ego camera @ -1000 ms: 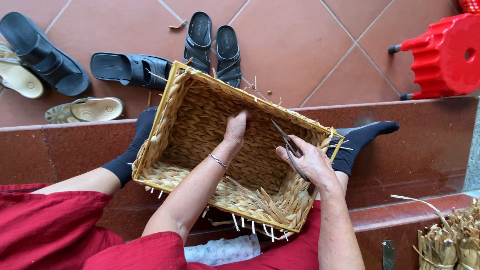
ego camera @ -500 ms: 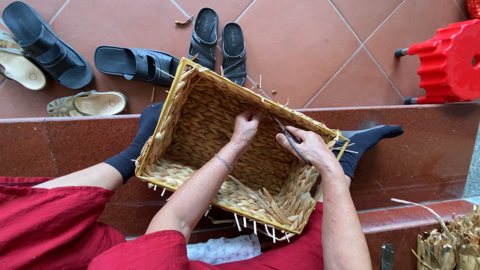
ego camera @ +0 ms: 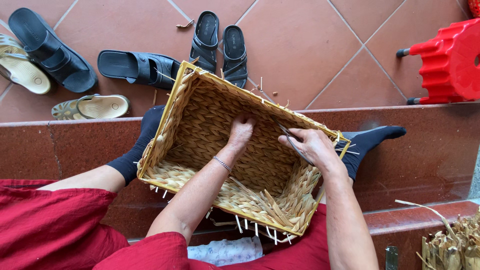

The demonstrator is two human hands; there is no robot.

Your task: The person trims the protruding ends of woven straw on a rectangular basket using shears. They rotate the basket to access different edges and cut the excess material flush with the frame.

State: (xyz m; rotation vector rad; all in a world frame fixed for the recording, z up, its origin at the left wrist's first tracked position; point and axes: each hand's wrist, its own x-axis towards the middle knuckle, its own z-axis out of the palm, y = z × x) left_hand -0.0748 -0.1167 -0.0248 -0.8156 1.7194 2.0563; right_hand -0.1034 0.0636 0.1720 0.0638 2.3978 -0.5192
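Right now my left hand (ego camera: 241, 131) presses its fingertips against the far inner wall of the rectangular woven straw basket (ego camera: 200, 125) on my lap; just beside it, my right hand (ego camera: 312, 146) grips what look like slim metal scissors (ego camera: 289, 139), blades toward the left hand.

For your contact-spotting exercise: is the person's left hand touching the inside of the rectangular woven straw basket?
Touching. The head view shows the left hand with its fingers pressed against the inner far wall of the woven straw basket.
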